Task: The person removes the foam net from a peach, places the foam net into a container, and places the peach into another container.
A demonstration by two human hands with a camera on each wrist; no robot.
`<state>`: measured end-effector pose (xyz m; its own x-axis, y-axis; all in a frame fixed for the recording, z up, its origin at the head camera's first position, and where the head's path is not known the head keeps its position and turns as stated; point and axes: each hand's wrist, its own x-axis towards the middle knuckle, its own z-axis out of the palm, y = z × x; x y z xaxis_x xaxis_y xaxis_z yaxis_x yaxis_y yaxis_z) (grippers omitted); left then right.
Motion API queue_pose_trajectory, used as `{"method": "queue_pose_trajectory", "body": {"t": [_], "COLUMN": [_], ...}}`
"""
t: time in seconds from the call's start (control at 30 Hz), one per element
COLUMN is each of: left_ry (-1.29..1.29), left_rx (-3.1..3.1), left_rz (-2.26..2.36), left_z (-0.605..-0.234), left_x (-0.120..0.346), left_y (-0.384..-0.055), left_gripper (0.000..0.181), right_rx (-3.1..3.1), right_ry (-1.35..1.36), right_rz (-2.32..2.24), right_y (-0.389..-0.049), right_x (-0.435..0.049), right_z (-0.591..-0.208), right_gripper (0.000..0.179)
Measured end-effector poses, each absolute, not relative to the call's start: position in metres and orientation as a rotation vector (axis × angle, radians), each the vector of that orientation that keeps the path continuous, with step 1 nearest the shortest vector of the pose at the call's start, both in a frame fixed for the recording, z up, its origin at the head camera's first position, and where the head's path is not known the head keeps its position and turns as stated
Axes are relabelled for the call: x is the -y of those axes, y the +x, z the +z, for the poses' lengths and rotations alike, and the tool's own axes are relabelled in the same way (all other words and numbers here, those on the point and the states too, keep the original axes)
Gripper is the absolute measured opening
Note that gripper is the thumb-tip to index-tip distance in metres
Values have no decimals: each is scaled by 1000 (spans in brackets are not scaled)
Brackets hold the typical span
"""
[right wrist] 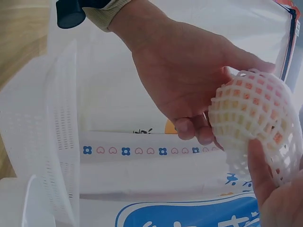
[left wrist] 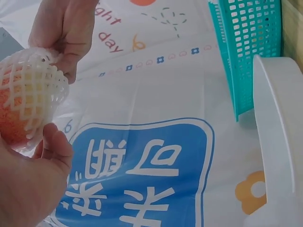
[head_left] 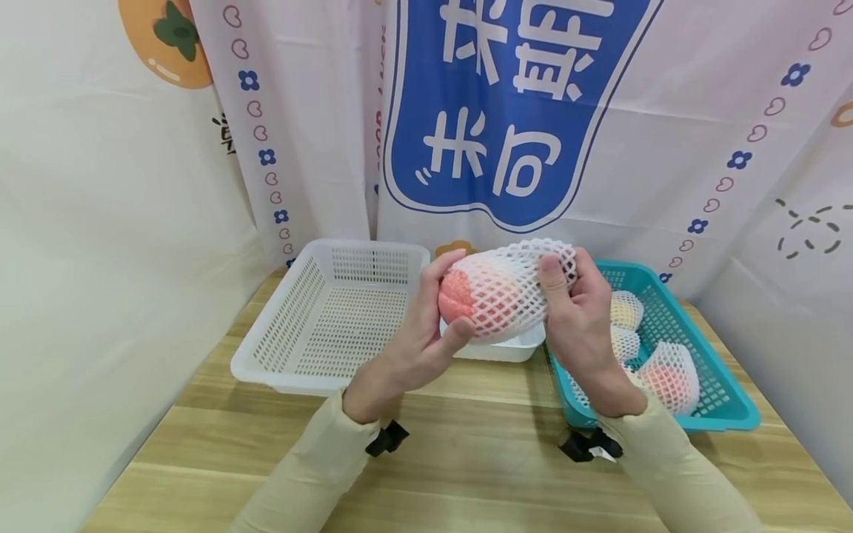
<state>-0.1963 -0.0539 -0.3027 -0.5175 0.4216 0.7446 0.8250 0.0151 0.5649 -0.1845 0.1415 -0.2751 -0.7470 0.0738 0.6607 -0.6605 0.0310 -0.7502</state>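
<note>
Both hands hold a pink and yellow peach (head_left: 456,295) in a white foam net (head_left: 516,296), raised above the table. My left hand (head_left: 421,333) grips the peach at its bare pink end, which pokes out of the net; thumb and fingers lie round it. At the other end my right hand (head_left: 578,318) pinches the net, thumb on top. Seen from the left wrist, the netted peach (left wrist: 26,101) sits between the two hands. The right wrist view shows the net (right wrist: 258,118) over most of the fruit, a right finger (right wrist: 260,165) lying along it.
A white plastic basket (head_left: 243,355) stands at the left of the wooden table (head_left: 466,444). Behind the hands is a small white container (head_left: 520,349). At right, a teal basket (head_left: 723,385) holds several net-wrapped fruits (head_left: 669,377). A printed curtain (head_left: 320,111) hangs behind.
</note>
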Motion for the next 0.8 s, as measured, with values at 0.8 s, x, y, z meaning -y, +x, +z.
{"method": "queue_pose_trajectory", "body": {"t": [0.8], "left_ry": [-1133], "left_rx": [2059], "left_rz": [-1824], "left_z": [-290], "left_x": [93], "left_y": [-188], "left_gripper": [86], "right_rx": [2088], "right_ry": [753], "right_rz": [1531], "right_y": [-198], "right_x": [-138], "right_z": [-244], "right_gripper": [28]}}
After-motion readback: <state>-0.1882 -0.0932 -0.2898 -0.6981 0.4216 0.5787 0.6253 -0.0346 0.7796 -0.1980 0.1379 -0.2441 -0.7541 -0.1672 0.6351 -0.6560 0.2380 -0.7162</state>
